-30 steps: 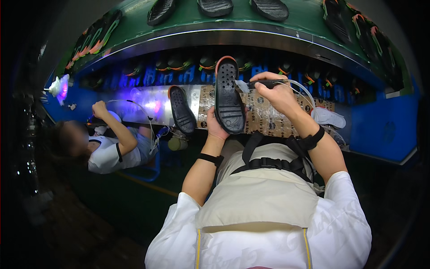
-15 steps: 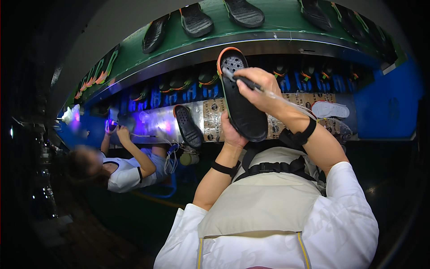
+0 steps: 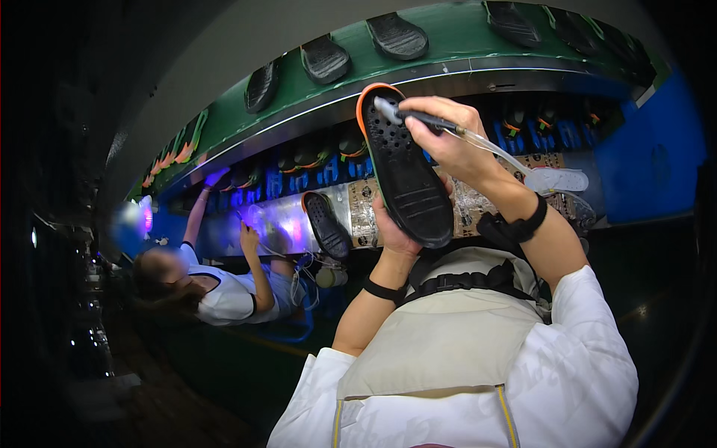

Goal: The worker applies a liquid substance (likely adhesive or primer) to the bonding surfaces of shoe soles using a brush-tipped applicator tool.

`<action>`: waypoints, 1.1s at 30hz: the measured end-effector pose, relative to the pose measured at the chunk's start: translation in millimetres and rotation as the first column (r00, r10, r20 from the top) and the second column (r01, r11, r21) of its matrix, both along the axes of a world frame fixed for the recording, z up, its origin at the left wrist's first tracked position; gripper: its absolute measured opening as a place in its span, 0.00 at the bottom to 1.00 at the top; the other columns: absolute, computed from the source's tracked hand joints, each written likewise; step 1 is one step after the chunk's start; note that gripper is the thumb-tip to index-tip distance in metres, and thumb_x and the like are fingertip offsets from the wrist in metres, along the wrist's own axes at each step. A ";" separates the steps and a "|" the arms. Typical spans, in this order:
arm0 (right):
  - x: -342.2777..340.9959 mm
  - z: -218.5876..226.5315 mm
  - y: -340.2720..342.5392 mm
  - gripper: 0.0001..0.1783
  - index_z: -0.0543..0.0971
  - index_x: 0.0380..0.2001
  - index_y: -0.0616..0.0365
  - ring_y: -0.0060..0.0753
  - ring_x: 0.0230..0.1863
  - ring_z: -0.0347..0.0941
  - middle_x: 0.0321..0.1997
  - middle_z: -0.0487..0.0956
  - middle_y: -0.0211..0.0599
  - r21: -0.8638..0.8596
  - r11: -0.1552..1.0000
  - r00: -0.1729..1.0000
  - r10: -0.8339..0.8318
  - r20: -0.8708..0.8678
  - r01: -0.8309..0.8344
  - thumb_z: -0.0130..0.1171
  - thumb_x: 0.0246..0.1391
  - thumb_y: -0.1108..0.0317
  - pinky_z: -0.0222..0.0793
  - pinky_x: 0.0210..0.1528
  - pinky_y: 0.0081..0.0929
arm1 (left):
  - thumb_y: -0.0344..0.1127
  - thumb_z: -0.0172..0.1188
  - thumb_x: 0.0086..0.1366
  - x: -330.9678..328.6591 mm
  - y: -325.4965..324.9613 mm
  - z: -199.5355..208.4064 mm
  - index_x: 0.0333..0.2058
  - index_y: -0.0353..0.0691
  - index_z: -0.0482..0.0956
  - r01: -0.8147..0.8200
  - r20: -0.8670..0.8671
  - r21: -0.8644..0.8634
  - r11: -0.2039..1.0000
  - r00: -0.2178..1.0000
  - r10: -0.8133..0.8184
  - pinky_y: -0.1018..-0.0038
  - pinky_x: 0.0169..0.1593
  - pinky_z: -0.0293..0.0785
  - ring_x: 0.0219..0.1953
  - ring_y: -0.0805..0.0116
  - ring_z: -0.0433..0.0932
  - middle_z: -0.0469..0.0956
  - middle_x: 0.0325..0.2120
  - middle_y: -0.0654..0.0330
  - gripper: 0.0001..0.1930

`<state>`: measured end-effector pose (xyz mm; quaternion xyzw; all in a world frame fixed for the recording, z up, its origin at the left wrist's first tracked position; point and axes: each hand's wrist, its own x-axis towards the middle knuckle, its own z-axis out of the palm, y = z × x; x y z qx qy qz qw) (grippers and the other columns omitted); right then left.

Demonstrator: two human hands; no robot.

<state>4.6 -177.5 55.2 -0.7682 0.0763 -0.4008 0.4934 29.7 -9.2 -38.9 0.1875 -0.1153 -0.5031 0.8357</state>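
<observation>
My left hand point(image 3: 396, 233) grips the lower end of a black shoe sole point(image 3: 407, 183) from beneath, with some fingertips showing at its right edge. The sole lies tilted, inner side up. An orange rim runs round its far heel end, where there are several small holes, and ridges cross the near end. My right hand point(image 3: 454, 138) is closed around the black handle of a glue brush point(image 3: 426, 119) with a clear tube running back along my forearm. The brush's pale tip rests at or just above the heel, near the orange rim.
Left of my hands, another black sole point(image 3: 326, 224) lies on the metal bench point(image 3: 287, 224). A white insole-shaped piece point(image 3: 556, 180) lies at the right. Behind, several soles stand on a rack under a green conveyor point(image 3: 448, 52) carrying more. A co-worker point(image 3: 231, 291) sits at the left.
The brush tip has moved away from me, up toward the heel's end. The sole has turned slightly. The co-worker has stretched one arm out toward the rack, and my view has shifted a little.
</observation>
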 end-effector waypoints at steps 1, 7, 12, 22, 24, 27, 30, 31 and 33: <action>10.1 -8.4 -2.0 0.12 0.86 0.44 0.60 0.44 0.37 0.84 0.39 0.86 0.44 -0.029 0.997 0.990 -0.067 0.128 0.071 0.67 0.55 0.72 0.79 0.42 0.38 | 0.65 0.38 0.73 -3.7 1.3 0.3 0.67 0.40 0.71 0.009 0.011 0.001 1.000 1.000 -0.009 0.54 0.63 0.78 0.58 0.51 0.81 0.79 0.59 0.51 0.39; 9.9 -13.4 1.8 0.16 0.86 0.48 0.53 0.42 0.38 0.79 0.34 0.83 0.37 -0.344 0.885 0.941 0.339 0.016 -0.314 0.70 0.54 0.70 0.72 0.47 0.36 | 0.67 0.40 0.72 13.9 17.6 -26.0 0.69 0.43 0.69 -0.133 -0.294 -0.015 0.991 0.948 0.123 0.48 0.64 0.76 0.61 0.46 0.78 0.76 0.63 0.49 0.40; 12.2 -16.4 1.6 0.15 0.86 0.45 0.56 0.40 0.36 0.78 0.33 0.82 0.36 -0.169 0.986 0.991 0.015 0.134 0.008 0.71 0.52 0.71 0.70 0.47 0.36 | 0.65 0.40 0.72 6.5 9.3 2.4 0.68 0.41 0.70 -0.068 -0.033 0.034 0.997 0.997 0.069 0.51 0.62 0.78 0.59 0.48 0.80 0.78 0.61 0.49 0.38; 7.0 -12.4 3.6 0.17 0.87 0.48 0.49 0.35 0.41 0.76 0.33 0.83 0.28 -0.348 0.918 0.970 0.230 0.083 -0.188 0.73 0.52 0.68 0.66 0.49 0.33 | 0.65 0.40 0.73 14.4 9.0 5.7 0.66 0.44 0.72 -0.085 0.045 -0.070 0.994 0.995 0.088 0.55 0.64 0.77 0.61 0.53 0.79 0.78 0.60 0.52 0.36; 5.7 -10.2 9.3 0.17 0.88 0.47 0.47 0.35 0.41 0.76 0.34 0.83 0.28 -0.538 0.819 0.977 0.208 -0.041 -0.197 0.73 0.52 0.68 0.66 0.47 0.33 | 0.64 0.45 0.73 16.6 12.9 -12.3 0.65 0.45 0.74 -0.253 -0.051 0.114 0.961 0.964 0.260 0.56 0.65 0.76 0.61 0.54 0.78 0.78 0.61 0.54 0.35; 1.5 -7.0 9.2 0.18 0.87 0.48 0.46 0.36 0.40 0.75 0.34 0.83 0.28 -0.360 0.787 0.854 0.517 -0.058 -0.501 0.73 0.52 0.68 0.66 0.46 0.34 | 0.64 0.45 0.73 24.2 13.5 -10.9 0.66 0.47 0.73 -0.175 -0.114 -0.030 0.984 0.979 0.171 0.56 0.69 0.73 0.64 0.55 0.76 0.76 0.63 0.55 0.34; -0.4 -8.3 8.3 0.18 0.87 0.50 0.46 0.37 0.39 0.75 0.34 0.83 0.29 -0.343 0.928 0.986 0.164 0.019 -0.147 0.72 0.54 0.67 0.65 0.47 0.35 | 0.66 0.44 0.73 23.9 9.6 -1.3 0.66 0.46 0.72 -0.251 -0.025 0.056 0.966 0.967 0.253 0.56 0.69 0.72 0.65 0.53 0.75 0.75 0.64 0.53 0.35; -3.2 -3.5 7.7 0.16 0.87 0.48 0.47 0.36 0.38 0.75 0.33 0.83 0.29 -0.372 0.911 0.983 0.185 -0.013 -0.177 0.71 0.54 0.67 0.65 0.47 0.36 | 0.65 0.43 0.74 23.6 9.6 0.7 0.66 0.45 0.72 -0.279 0.002 0.095 0.956 0.960 0.280 0.56 0.69 0.72 0.65 0.53 0.75 0.74 0.65 0.52 0.35; -6.5 1.3 13.3 0.16 0.87 0.47 0.49 0.36 0.37 0.74 0.31 0.82 0.29 -0.441 0.823 0.926 0.373 -0.056 -0.358 0.71 0.53 0.69 0.64 0.45 0.35 | 0.65 0.41 0.74 22.9 10.4 -5.9 0.66 0.45 0.73 -0.303 -0.042 0.097 0.948 0.950 0.308 0.56 0.66 0.75 0.63 0.54 0.77 0.76 0.63 0.53 0.35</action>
